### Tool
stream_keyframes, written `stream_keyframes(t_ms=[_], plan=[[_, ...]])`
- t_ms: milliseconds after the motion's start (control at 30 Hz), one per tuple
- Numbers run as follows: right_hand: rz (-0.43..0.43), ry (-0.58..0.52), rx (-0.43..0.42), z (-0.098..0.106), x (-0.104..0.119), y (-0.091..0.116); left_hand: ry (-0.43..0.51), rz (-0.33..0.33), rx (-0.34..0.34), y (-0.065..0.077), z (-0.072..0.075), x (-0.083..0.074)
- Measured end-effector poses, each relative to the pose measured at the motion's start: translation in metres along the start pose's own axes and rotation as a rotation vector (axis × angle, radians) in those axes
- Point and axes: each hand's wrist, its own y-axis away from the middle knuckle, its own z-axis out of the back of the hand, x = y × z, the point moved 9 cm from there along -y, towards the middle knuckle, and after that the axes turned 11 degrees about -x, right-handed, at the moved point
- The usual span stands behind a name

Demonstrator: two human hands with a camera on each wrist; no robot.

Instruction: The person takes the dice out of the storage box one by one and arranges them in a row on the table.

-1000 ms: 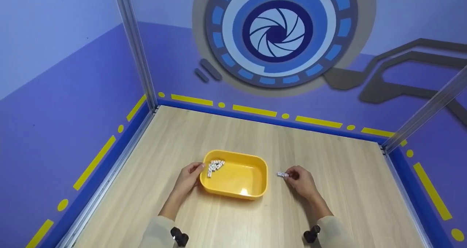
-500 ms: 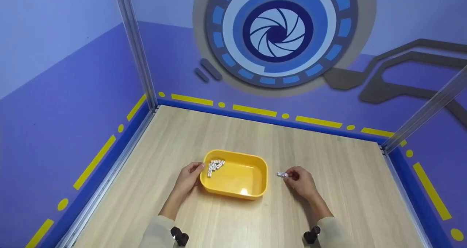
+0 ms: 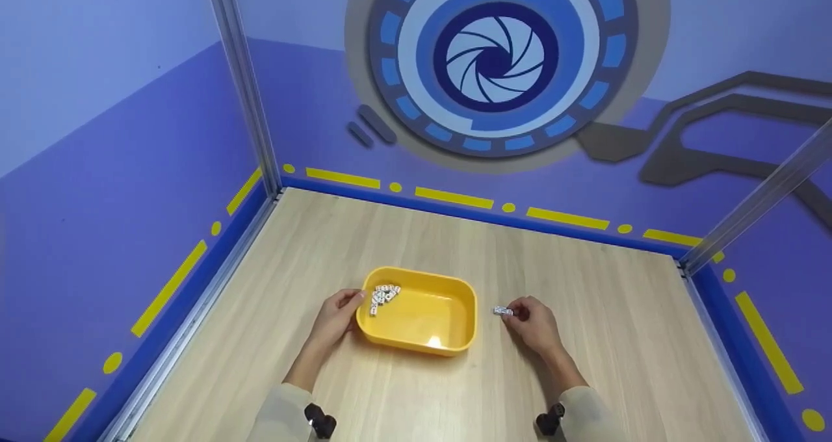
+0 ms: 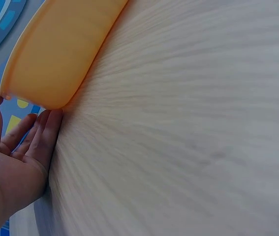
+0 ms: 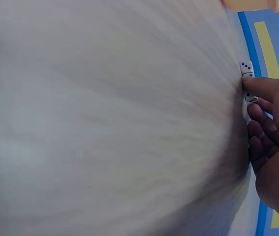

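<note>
Against the left end of a yellow plastic bin [image 3: 422, 309] is my left hand [image 3: 335, 315]. Its thumb rests on the rim and its fingers reach the lower edge, as the left wrist view shows. Inside the bin, several white dice [image 3: 382, 296] lie grouped at the left end. To the right of the bin, my right hand [image 3: 533, 324] pinches at a short row of white dice [image 3: 500, 311] low on the table. The right wrist view shows dark-dotted dice [image 5: 246, 66] lined up past the thumb [image 5: 262, 87]; fingers hide part of the row.
The light wooden table [image 3: 416, 403] runs up to blue wall panels [image 3: 292, 104] with yellow dashes at the back and sides. Metal posts [image 3: 240, 78] stand at the corners. Dark wrist cameras [image 3: 320, 421] sit on both sleeves.
My right hand and wrist have shifted very slightly to the left at the row of dice. The left hand and the bin have stayed in place.
</note>
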Motion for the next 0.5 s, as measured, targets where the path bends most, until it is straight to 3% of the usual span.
stream_keyframes(t_ms=[167, 267, 500], plan=[[0.037, 0.015, -0.011, -0.0016, 0.0023, -0.0004, -0.018, -0.004, 0.005, 0.0002, 0.0013, -0.0008], [0.019, 0.025, 0.004, -0.0023, 0.0014, -0.0008, -0.015, 0.006, 0.004, -0.0005, 0.0016, 0.0002], [-0.035, 0.037, 0.144, 0.0022, 0.0079, -0.0065, 0.002, 0.030, 0.005, -0.0002, -0.0005, 0.0017]])
